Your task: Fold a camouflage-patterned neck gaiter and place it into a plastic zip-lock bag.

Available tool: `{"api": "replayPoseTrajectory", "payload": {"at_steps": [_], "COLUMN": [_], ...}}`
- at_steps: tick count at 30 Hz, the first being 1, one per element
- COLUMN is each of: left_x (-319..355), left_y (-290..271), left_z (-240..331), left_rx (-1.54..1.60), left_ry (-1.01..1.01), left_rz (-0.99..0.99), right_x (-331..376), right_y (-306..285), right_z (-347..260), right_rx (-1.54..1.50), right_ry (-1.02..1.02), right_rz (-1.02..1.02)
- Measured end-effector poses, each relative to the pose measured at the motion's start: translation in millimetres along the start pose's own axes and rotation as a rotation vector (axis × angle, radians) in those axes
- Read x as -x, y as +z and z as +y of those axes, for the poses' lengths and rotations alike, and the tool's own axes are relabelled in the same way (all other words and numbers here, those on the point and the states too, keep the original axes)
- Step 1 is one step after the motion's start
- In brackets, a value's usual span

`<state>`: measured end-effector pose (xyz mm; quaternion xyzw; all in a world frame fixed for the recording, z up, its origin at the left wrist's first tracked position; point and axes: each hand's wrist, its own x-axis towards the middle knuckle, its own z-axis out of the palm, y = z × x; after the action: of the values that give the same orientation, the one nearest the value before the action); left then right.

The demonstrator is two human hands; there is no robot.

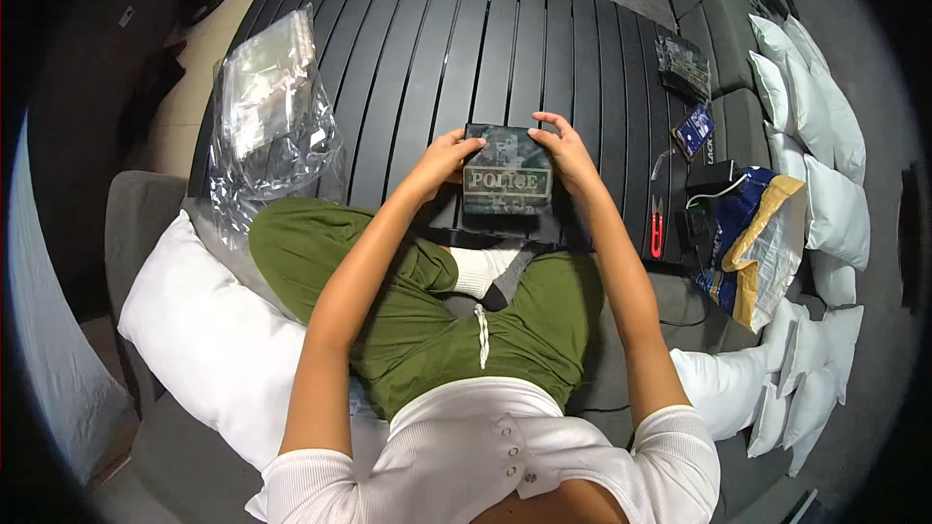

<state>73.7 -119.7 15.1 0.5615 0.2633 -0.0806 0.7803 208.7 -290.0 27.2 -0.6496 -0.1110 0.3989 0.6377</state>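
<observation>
A dark camouflage pouch with a tan lettered patch lies at the near edge of the black slatted table. My left hand grips its left top corner. My right hand holds its right top corner, fingers curled over the upper edge. Both forearms reach up from the lower edge over my green trousers. The pouch's lower part overhangs the table edge above my lap.
A pile of clear plastic bags lies on the table's left. On the right are red snips, a dark packet, a blue packet, a black box and a blue-yellow mailer bag. White pillows line the right; another pillow lies left.
</observation>
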Motion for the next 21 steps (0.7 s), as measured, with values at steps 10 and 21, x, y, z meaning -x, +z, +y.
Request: {"api": "replayPoseTrajectory", "payload": {"at_steps": [10,21], "left_x": [9.6,61.2], "left_y": [11.5,31.9], "left_z": [-57.4,-77.9], "left_rx": [-0.535,-0.687], "left_ry": [0.471,0.687], "left_rz": [0.471,0.523], "right_x": [17.3,85.8], "right_y": [-20.1,-1.2], "right_z": [60.5,58.7], "right_rx": [0.175,0.541], "right_ry": [-0.213,-0.266], "right_rz": [0.287,0.214]}}
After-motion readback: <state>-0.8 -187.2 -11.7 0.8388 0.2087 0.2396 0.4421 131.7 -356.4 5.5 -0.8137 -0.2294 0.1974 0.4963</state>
